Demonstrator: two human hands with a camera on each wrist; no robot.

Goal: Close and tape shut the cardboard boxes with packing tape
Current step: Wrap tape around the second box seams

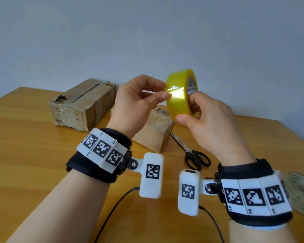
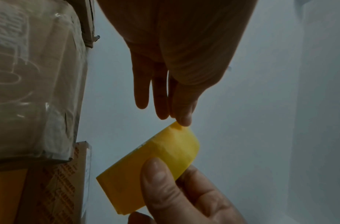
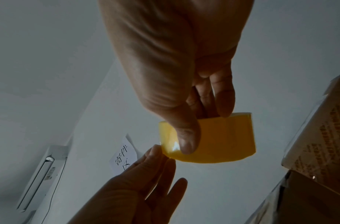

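Right hand (image 1: 209,123) has its grip on the yellow tape roll (image 1: 180,95), thumb on the outer face, other fingers curled through the core, roll held up in the air above the tabletop (image 1: 33,141). Left hand (image 1: 137,102) works the roll's near edge with thumb and forefinger tips; the left wrist view shows a fingertip (image 2: 184,119) right on the roll's corner, and whether it pinches a loose tape end or just picks at the surface is too small to tell. Other left fingers loosely extended.

Two cardboard boxes on the tabletop below and behind the hands. Larger worn box (image 1: 82,104) to the left near the wall, its top flaps down, torn corner visible. Smaller taped box (image 1: 156,130) is mostly hidden by the left hand and the roll; only a barcode label and its shiny front corner show. Whether either top seam is sealed is unclear.

Black-handled scissors (image 1: 191,151) lie just right of the small box, blade tips close to its corner. Something pale and blurred (image 1: 300,192) sits at the right edge, cut off behind the right wrist band, not identifiable. Wrist views are dark and backlit.
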